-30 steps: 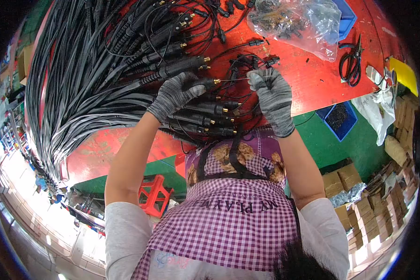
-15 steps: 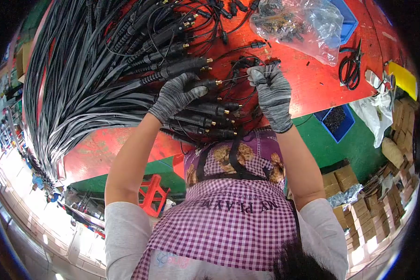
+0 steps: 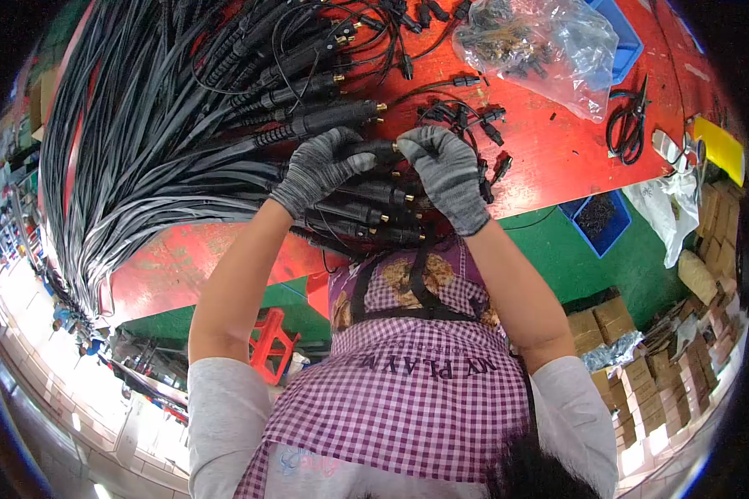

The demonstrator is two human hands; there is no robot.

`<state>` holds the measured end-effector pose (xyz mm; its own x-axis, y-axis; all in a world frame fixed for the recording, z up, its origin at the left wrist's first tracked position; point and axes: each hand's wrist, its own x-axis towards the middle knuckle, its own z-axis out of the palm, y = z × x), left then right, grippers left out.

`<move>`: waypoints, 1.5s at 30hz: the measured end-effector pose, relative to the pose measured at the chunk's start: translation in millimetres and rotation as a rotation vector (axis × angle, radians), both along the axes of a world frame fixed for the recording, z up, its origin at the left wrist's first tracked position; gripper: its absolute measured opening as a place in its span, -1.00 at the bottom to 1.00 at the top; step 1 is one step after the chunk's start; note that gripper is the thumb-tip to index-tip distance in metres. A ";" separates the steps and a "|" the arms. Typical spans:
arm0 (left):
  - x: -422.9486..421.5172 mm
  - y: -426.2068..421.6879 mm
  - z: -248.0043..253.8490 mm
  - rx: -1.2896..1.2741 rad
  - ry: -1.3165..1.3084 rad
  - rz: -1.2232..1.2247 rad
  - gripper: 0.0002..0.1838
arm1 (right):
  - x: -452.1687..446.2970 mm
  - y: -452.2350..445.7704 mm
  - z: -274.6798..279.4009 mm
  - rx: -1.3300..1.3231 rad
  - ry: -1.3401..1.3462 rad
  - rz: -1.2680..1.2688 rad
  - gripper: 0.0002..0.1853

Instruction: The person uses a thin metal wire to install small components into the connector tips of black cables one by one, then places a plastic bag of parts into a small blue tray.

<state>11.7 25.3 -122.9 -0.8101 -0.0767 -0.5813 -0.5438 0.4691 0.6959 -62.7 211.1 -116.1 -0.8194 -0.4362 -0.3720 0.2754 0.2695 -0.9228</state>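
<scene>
My left hand point(image 3: 316, 173), in a grey knitted glove, is closed around a black cable plug point(image 3: 379, 151) with a brass tip. My right hand point(image 3: 448, 173), gloved the same way, meets the plug's tip with thumb and fingers pinched together. Whatever is between these fingertips is too small to make out. Several similar plugs point(image 3: 341, 112) lie above and below my left hand, their brass ends pointing right. Thin black leads with small connectors point(image 3: 491, 125) lie just beyond my right hand, which partly covers them.
A bundle of black cables point(image 3: 133, 141) covers the left of the red table point(image 3: 549, 166). At the back right are a clear plastic bag point(image 3: 558, 50) of small parts, a blue bin point(image 3: 628, 41) and black scissors point(image 3: 628, 125). Another blue bin point(image 3: 599, 220) sits beyond the table's near edge.
My right hand has moved left from the thin leads to the plug's brass tip. The small connectors now show more fully on the table. My left hand keeps its hold.
</scene>
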 end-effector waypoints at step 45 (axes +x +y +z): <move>9.4 -0.9 -3.1 0.033 0.032 -0.072 -0.48 | -2.3 27.7 22.1 -0.057 0.060 -0.284 -0.92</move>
<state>21.1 24.4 -126.0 -0.8310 0.0011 -0.5562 -0.4866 0.4830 0.7280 -65.0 238.8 -93.9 -0.9312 -0.2054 -0.3011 0.2772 0.1372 -0.9510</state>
